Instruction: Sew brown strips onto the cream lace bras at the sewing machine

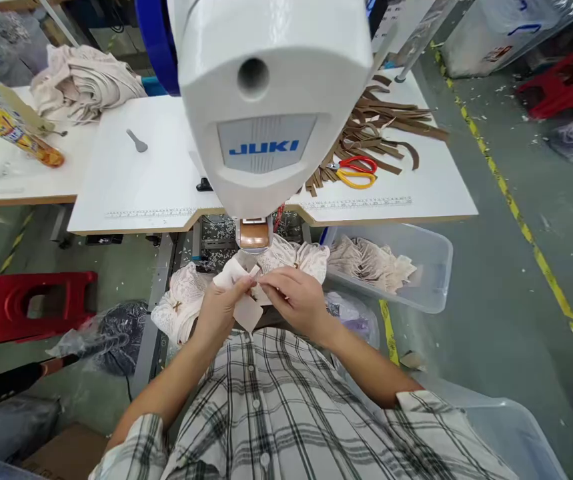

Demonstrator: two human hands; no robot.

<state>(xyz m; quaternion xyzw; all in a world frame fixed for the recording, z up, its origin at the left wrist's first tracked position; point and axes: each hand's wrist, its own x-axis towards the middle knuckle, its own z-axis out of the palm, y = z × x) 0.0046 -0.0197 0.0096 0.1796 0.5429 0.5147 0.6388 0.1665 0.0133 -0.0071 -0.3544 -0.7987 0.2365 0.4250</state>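
Note:
Below the white JUKI sewing machine (266, 87), my left hand (220, 307) pinches a plain pale fabric piece (249, 313) between thumb and fingers. One pointed flap of it hangs toward my lap. Close on the right, my right hand (299, 300) has its thumb and fingertips pressed together at the edge of the same pale fabric. Cream lace, apparently bra cups (179, 303), lies bunched beside and behind both hands, with small brown bows on it. The machine's tan-fronted lower part (255, 235) is just beyond my fingers; its needle is hidden.
On the white table (146, 167) are scissors (353, 172), brown strips (381, 127) and a grey tool (137, 141). A bottle (21, 137) lies at left near piled beige fabric (89, 83). A clear bin (431, 267) holds fabric pieces at right; a red stool (73, 303) stands left.

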